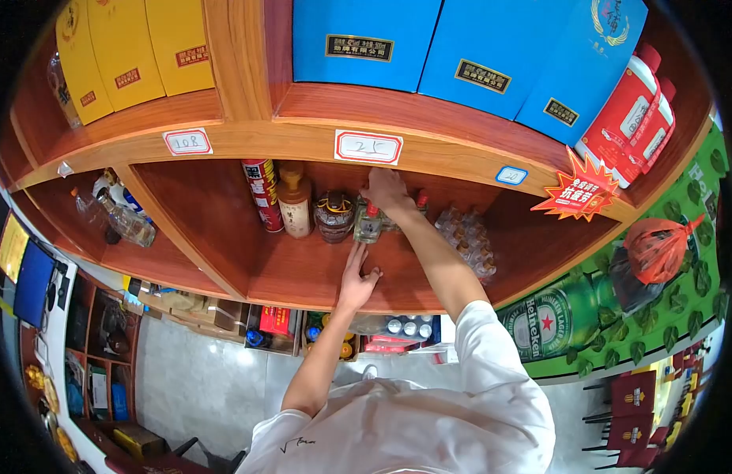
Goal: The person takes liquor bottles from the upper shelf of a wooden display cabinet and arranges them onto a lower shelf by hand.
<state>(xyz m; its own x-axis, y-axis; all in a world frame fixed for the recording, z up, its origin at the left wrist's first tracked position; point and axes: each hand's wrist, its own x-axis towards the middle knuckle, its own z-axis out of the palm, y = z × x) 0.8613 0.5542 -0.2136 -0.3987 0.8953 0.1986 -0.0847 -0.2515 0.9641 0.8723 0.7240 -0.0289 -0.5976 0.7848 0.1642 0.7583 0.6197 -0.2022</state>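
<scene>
My left hand (360, 283) lies low on the shelf. Its fingers point forward, the thumb is apart, and the fingertips are at the base of a small clear glass bottle (368, 227) with a red cap. My right hand (386, 189) reaches over the shelf just behind that bottle; its fingertips are hidden, so any grip does not show. Beneath my right wrist a second red cap (422, 199) shows, its bottle mostly covered by the arm. Left of the clear bottle stand a dark round jar-like bottle (333, 217), a tan bottle (296, 201) and a red-and-black can (262, 196).
Several small clear bottles (467, 243) cluster on the right of this compartment. Above, the upper shelf holds blue boxes (366, 39) and yellow boxes (125, 47). A wooden divider (188, 229) bounds the left side. A red bag (658, 249) hangs by the green Heineken panel (549, 320).
</scene>
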